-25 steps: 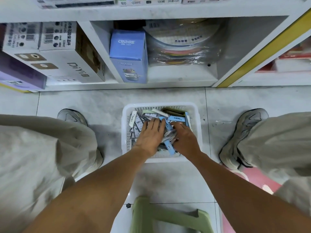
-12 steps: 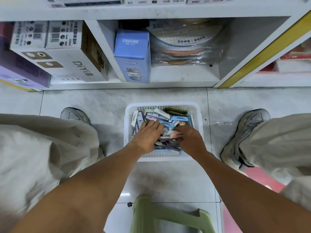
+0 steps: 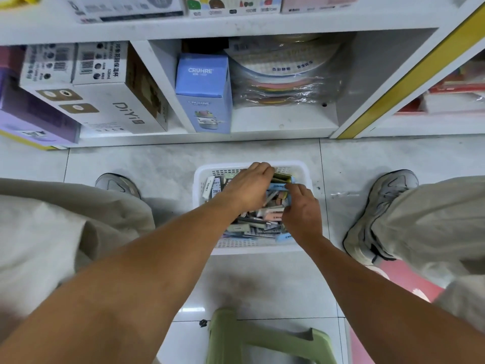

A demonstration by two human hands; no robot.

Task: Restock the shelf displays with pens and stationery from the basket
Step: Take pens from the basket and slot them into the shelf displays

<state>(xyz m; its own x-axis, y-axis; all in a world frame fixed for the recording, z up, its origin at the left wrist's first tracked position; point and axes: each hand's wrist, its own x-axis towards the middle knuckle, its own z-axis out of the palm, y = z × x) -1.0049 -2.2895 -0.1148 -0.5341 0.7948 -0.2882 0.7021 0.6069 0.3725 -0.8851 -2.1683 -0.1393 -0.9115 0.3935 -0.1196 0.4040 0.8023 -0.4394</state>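
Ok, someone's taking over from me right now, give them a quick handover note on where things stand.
Left hand: in the white basket, fingers curled over the far packs; grip unclear.
Right hand: in the basket, fingers curled at the small stationery packs; grip unclear.
The basket sits on the floor before the shelf.
Done: nothing visibly shelved.
Left: lift packs out and restock the displays.

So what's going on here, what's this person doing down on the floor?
A person is crouched over a white basket on the tiled floor in front of a white shelf unit. Both hands are down in it, sorting through a heap of small packaged stationery. The left hand reaches toward the far side with fingers curled over some packs, and the right hand works at the near right of the pile. Nothing has been lifted out to the shelves yet. A green stool sits just behind.
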